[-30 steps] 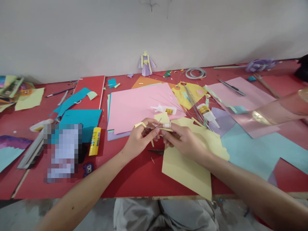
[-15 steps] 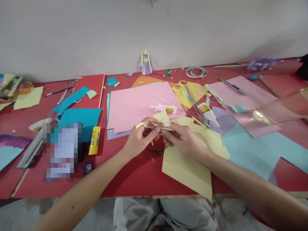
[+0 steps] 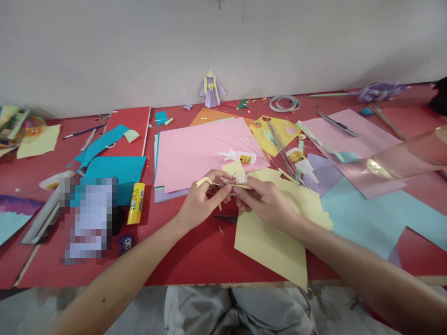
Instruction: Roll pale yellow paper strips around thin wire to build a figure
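Observation:
Close together over the middle of the table, my two hands pinch a small piece made of thin wire and yellow paper. My left hand (image 3: 199,202) is closed on the thin wire (image 3: 220,184), and a rolled yellow paper tube (image 3: 202,183) sticks out over its fingers. Between thumb and index finger, my right hand (image 3: 263,200) grips a thin yellow paper roll (image 3: 243,187). The fingers hide part of the piece. A pale yellow sheet (image 3: 270,242) lies under my right hand, and a dark blade-like tool (image 3: 226,218) lies just below both hands.
Pink sheets (image 3: 195,149) lie beyond my hands with a glue bottle (image 3: 240,157) on top; another glue bottle (image 3: 302,165) and loose wires are to the right. A glue stick (image 3: 136,204) is at left. A paper figure (image 3: 211,90) leans at the wall. Another person's arm (image 3: 401,156) reaches in from the right.

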`<state>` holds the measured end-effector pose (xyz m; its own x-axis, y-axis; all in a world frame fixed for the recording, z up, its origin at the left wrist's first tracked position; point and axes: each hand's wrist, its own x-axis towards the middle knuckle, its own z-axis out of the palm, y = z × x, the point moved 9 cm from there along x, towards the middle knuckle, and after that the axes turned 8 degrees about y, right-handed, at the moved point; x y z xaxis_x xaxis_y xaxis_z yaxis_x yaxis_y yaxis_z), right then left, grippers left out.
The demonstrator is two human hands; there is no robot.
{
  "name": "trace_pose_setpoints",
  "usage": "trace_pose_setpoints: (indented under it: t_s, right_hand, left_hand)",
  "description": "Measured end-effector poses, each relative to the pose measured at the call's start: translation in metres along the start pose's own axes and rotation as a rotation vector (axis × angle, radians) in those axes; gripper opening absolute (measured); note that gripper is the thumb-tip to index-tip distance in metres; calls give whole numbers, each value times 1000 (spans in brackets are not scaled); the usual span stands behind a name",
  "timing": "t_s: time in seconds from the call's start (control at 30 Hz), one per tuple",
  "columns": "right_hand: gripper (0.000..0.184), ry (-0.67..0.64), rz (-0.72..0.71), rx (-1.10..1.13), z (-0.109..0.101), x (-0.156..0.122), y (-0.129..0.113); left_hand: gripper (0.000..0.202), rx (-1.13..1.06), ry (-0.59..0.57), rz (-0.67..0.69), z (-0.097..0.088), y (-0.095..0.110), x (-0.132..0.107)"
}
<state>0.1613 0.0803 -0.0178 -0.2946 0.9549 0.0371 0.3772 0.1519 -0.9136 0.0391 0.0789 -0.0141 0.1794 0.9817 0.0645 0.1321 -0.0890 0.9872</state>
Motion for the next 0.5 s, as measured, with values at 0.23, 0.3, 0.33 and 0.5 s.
trace_pose_setpoints:
  t_s: [0.23,0.3,0.33,0.5]
  right_hand:
    - [21,-10,0,-60,1,-1,4]
    - [20,-10,-13,-73,0,-1,4]
    - [20,-9,-17,-80,0,-1,4]
    - [19,-20,-14,-104,0,-1,5]
  left_hand:
    - [22,19,-4,-11,-1,-1,0]
    - [22,25,-4,-11,-1,-1,0]
    - [22,29,-5,-9,-1,-1,0]
    - [22,44,-8,0,-1,1,0]
